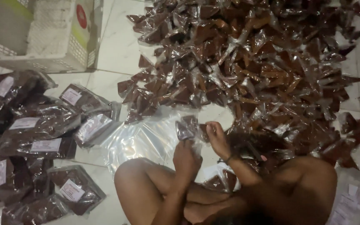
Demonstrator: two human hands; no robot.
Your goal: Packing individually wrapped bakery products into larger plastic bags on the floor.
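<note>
Both hands — left [187, 160], right [217, 137] — pinch small brown packet [187, 128].

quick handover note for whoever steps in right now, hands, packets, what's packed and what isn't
Left hand and right hand both pinch one small brown packet over a clear plastic bag on the floor.
Loose packets lie heaped ahead and to the right.
Filled, labelled bags are stacked on the left, below a white crate.
Left: the heap still looks large.

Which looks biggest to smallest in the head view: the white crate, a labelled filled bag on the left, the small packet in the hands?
1. White crate, though cut off by the frame edge.
2. Labelled bag.
3. Small packet, held by both hands: left, right.
</note>
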